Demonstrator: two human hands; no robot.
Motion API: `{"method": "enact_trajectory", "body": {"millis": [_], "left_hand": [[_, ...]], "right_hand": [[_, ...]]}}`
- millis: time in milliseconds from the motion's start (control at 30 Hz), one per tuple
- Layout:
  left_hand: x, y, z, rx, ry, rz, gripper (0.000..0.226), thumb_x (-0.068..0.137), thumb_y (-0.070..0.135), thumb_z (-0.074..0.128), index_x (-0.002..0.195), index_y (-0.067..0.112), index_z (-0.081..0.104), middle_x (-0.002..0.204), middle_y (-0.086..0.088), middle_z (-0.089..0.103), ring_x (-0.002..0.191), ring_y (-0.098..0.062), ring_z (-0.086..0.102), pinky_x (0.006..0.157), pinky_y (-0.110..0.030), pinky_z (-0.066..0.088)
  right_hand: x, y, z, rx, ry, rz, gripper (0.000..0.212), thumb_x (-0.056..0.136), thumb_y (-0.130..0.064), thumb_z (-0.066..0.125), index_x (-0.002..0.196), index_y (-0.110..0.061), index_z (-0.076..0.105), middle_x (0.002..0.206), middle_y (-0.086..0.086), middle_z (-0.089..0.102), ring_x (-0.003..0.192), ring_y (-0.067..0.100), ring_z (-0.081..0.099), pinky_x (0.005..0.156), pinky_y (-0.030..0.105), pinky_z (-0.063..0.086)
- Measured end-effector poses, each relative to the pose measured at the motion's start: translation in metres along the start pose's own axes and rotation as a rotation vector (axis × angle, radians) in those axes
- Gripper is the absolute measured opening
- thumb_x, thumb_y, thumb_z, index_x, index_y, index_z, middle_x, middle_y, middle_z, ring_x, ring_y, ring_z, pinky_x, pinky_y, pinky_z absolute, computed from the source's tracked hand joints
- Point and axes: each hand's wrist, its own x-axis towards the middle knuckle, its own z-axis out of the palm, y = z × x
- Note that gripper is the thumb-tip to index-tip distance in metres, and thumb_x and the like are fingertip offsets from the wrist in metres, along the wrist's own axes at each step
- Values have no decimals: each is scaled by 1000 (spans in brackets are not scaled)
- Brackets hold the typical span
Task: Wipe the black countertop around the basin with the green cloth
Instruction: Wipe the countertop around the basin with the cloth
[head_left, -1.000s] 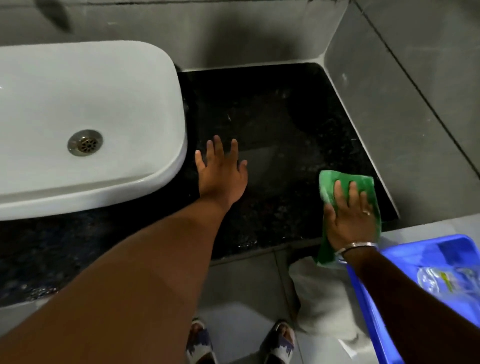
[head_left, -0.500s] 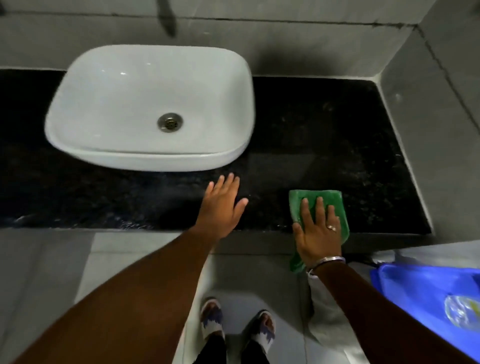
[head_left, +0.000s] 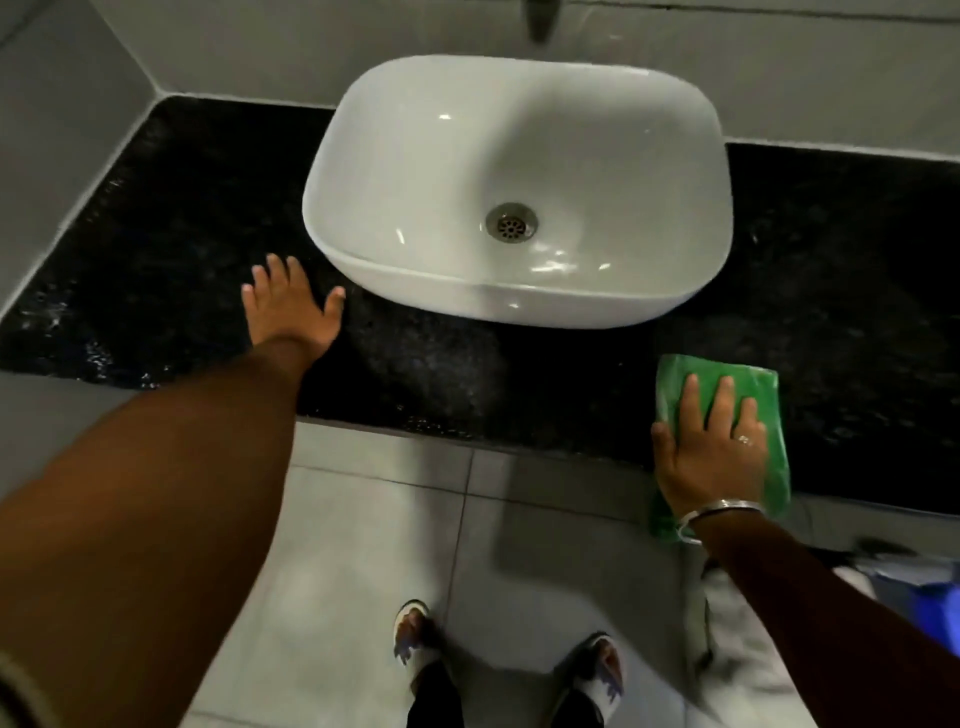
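A white basin (head_left: 519, 171) with a metal drain sits on the black speckled countertop (head_left: 171, 234). My right hand (head_left: 709, 447) presses flat on the green cloth (head_left: 763, 405) at the counter's front edge, right of the basin's front right corner. Part of the cloth hangs over the edge below my wrist. My left hand (head_left: 291, 312) lies flat with fingers spread on the counter, just left of the basin's front left corner, holding nothing.
Grey tiled walls (head_left: 62, 130) close the counter at the back and left. A tap spout (head_left: 540, 21) shows at the top. A blue tub (head_left: 935, 597) sits at the far right edge beside a white cloth (head_left: 748, 649). My sandalled feet (head_left: 415, 629) stand on grey floor tiles.
The view has swung left, bringing the counter's left end and wall into sight. My right hand has slid the green cloth leftwards along the front edge; my left hand moved past the basin's front.
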Motion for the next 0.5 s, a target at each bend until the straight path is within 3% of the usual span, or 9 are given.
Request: {"method": "enact_trajectory", "body": {"millis": [133,333,400,500], "left_hand": [[13,-17,17,-52,0,-29,81,94,64,27,157,14,13,165,-18,8,152,-36,6,123,-52,4],[14,-19,20,-77,14,-10,83,92,66,23,157,16,12,165,-18,7,152,-35,4,123,-52,2],[13,-21,19,-80,10,-7,83,92,66,23,156,15,12,165,-18,8,152,-35,5,123,-53,3],[11,-21,15,-80,15,5,82,93,64,26,156,14,13,165,-19,8,152,-36,5,123,-53,4]], "right_hand": [[-5,-53,7,-4,23,16,72,88,-51,23,147,-10,30,149,34,28,132,57,29,108,62,25],[-24,-195,28,43,-3,-180,69,86,-53,32,147,-20,31,154,23,28,138,49,26,112,58,21],[-26,-191,26,12,-30,-266,68,87,-53,33,148,-23,30,155,20,28,140,47,25,113,56,21],[-28,-129,19,-77,-7,-291,60,92,-46,32,144,-16,39,149,25,36,136,47,34,111,57,30]]}}
